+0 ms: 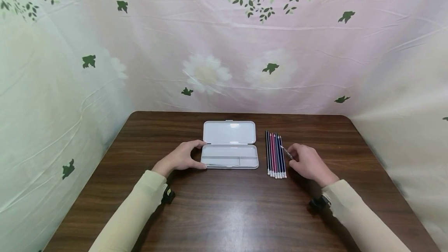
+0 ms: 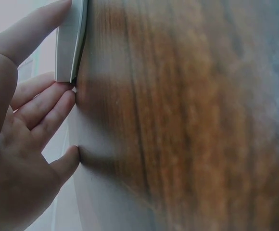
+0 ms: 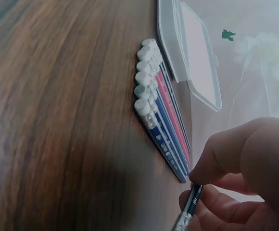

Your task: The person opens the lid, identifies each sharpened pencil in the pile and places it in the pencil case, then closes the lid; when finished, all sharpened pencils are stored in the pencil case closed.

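Note:
A white pencil case [image 1: 229, 150] lies open on the table, its lid [image 1: 229, 132] tipped back and its tray split into compartments. My left hand [image 1: 181, 156] holds the case's left end, thumb at the front corner and fingers at the back corner. To the right of the case, several pencils [image 1: 274, 154] lie side by side in a row, dark blue and red, white eraser ends towards me. Just right of them, my right hand [image 1: 308, 161] pinches a dark pencil [image 3: 192, 201] with pale markings between thumb and fingers. Its pointed end reaches over the row's right edge.
The brown wooden table [image 1: 224, 213] meets a pale printed cloth [image 1: 224, 42] at the back and on both sides. Each wrist wears a dark strapped device, such as the right one [image 1: 317, 203].

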A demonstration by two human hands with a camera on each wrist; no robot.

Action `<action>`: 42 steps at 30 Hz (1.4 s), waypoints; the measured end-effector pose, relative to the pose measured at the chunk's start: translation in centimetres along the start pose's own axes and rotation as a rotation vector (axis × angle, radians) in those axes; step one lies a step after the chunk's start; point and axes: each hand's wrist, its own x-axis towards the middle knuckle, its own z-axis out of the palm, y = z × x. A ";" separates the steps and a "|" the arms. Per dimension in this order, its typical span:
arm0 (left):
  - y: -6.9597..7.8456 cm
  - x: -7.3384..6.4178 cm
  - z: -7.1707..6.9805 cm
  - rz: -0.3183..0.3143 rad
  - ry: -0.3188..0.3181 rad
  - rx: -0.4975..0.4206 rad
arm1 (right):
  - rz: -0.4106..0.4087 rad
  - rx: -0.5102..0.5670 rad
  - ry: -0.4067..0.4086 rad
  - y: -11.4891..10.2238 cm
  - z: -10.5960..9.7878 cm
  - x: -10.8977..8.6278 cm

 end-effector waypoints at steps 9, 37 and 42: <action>-0.2 0.0 0.0 0.002 0.001 0.012 | -0.070 0.026 0.017 -0.9 0.1 0.4; -0.3 0.1 0.3 -0.008 0.008 0.029 | -0.418 0.083 0.000 -8.0 4.5 3.4; -0.1 0.0 0.3 0.000 0.014 0.026 | -0.474 0.096 -0.006 -9.6 5.4 3.8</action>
